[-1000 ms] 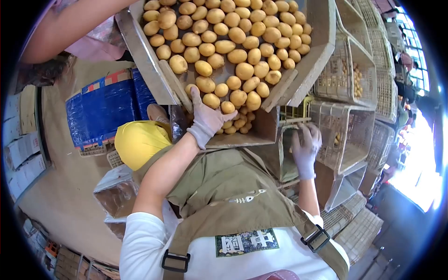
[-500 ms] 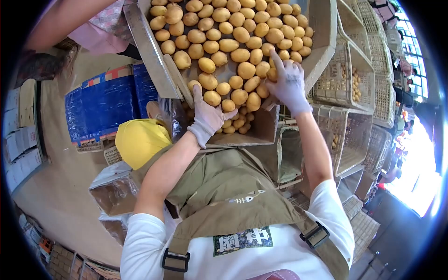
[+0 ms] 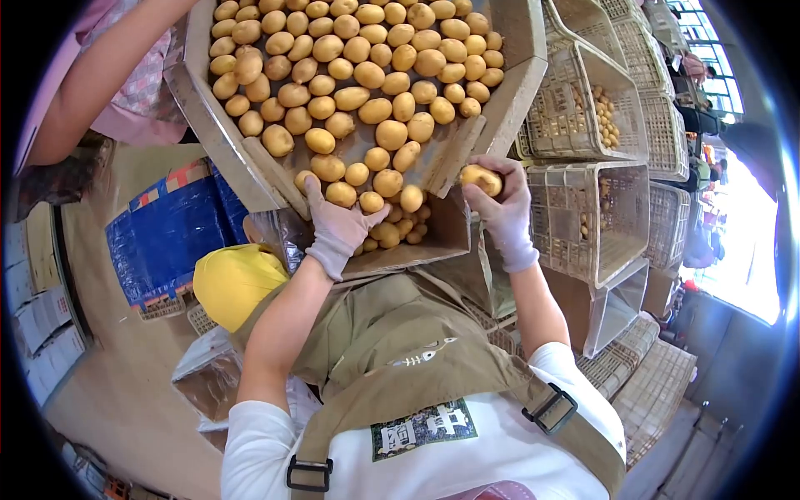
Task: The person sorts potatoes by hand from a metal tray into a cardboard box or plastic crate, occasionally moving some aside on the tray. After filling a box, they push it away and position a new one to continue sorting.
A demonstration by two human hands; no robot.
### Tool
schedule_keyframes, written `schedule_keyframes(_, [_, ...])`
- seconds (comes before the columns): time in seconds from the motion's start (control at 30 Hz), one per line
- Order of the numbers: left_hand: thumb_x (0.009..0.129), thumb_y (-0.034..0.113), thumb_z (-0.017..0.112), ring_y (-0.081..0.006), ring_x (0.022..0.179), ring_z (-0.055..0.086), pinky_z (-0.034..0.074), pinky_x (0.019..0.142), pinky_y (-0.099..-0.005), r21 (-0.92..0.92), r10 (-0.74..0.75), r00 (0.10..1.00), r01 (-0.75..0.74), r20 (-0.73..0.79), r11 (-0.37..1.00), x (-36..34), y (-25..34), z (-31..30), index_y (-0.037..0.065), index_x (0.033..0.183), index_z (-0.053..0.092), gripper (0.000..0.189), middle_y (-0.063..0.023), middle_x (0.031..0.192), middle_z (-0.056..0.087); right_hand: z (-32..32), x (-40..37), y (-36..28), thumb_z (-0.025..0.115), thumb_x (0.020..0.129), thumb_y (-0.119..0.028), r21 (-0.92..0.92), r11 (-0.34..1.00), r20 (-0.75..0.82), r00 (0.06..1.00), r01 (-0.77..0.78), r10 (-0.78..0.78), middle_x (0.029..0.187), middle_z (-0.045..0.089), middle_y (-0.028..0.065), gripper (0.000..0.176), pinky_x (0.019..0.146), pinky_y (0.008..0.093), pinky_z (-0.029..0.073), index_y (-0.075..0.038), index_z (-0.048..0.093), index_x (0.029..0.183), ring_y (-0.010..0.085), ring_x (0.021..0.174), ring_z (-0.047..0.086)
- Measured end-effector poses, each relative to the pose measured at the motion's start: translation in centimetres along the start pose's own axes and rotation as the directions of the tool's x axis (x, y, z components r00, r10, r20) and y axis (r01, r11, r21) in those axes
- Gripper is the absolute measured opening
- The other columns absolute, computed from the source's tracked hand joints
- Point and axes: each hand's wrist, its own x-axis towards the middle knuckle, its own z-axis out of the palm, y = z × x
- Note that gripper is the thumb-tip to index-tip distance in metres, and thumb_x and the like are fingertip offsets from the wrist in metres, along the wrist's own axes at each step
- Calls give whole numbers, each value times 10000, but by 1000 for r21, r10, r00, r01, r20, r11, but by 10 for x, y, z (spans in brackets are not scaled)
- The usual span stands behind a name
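Note:
Yellow potatoes [image 3: 369, 75] are spread over a tray [image 3: 271, 171] with raised sides that narrows toward me. Below its mouth, a box [image 3: 450, 235] holds more potatoes. My left hand [image 3: 340, 227], in a pale glove, lies at the mouth's left side. Its thumb and fingers are spread beside the nearest potatoes, and it grips nothing. To the right of the mouth, my gloved right hand [image 3: 507, 208] is closed around a single potato [image 3: 482, 179] with a darker patch, held between thumb and fingers, apart from the others.
Plastic crates [image 3: 575, 212], some with potatoes in them, are stacked on the right. Another person's arm [image 3: 108, 83] reaches in at the upper left. On the left are a blue-wrapped box [image 3: 171, 237] and a yellow cloth or bag [image 3: 237, 283] beside my left arm.
My right hand has drawn back from the tray to its right side, and a potato is now in it. My left hand stays at the mouth. The whole view has shifted.

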Motion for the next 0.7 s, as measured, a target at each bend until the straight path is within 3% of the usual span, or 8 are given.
schedule_keyframes(0.03, [822,828,481,-357,1452,299,249,1117,-708,-3,1,1000,-1,18,1000,1,1,-1,206,1545,269,977,-56,1590,294,-12,-1,11,768,829,-44,-189,961,-11,979,200,-206,1180,617,88,413,939,310,499,-11,574,1191,160,1056,600])
schedule_keyframes(0.1, [823,828,481,-357,1450,304,254,1116,-706,-5,1,1000,-1,-4,1000,0,0,1,205,1543,275,975,-57,1587,300,-72,8,-7,777,747,-36,-768,132,429,657,626,-620,1180,669,130,435,881,376,526,-85,644,1159,303,1020,656])
schedule_keyframes(0.17, [824,831,478,-359,1451,305,260,1115,-704,3,-3,1000,3,-6,1000,0,3,-5,205,1542,278,973,-59,1590,298,-172,3,7,734,791,-66,-957,229,50,882,176,-469,1190,675,138,407,898,429,531,-97,655,1188,316,1072,656])
schedule_keyframes(0.23, [824,835,469,-359,1458,294,259,1117,-702,-30,-17,1000,18,23,999,2,2,-7,206,1544,273,976,-57,1593,294,-206,-12,-19,701,843,-97,-930,-190,-129,767,-313,-629,1144,688,163,376,973,423,522,-8,645,1205,315,1048,665])
schedule_keyframes(0.37, [828,836,456,-361,1470,268,242,1111,-718,2,-9,999,9,33,1000,6,-2,-9,211,1556,242,983,-55,1609,260,-107,2,-28,727,825,-58,-871,490,-250,828,33,-502,1200,667,131,463,982,397,495,-49,617,1275,264,1155,614])
schedule_keyframes(0.47, [815,859,435,-328,1494,210,155,1120,-731,25,26,998,-24,-62,999,5,-3,-3,216,1564,222,1010,-46,1616,237,-8,28,-1,713,849,-196,-760,317,421,801,567,-424,1328,597,97,463,1105,486,366,-158,617,1301,320,1270,530])
schedule_keyframes(0.6, [793,904,373,-249,1492,192,63,1141,-701,127,88,970,-60,-226,990,1,-4,-3,221,1569,224,1045,-22,1590,279,43,50,19,616,873,-444,-855,178,507,857,487,90,1362,564,150,515,1154,524,294,-161,606,1303,346,1279,530])
schedule_keyframes(0.7, [728,931,466,-140,1439,283,121,1197,-465,248,133,955,-65,-266,966,6,-6,-19,180,1530,332,1107,6,1546,346,53,68,35,608,871,-460,-867,214,420,891,450,-174,1450,486,187,577,1172,529,261,-179,572,1373,399,1316,493])
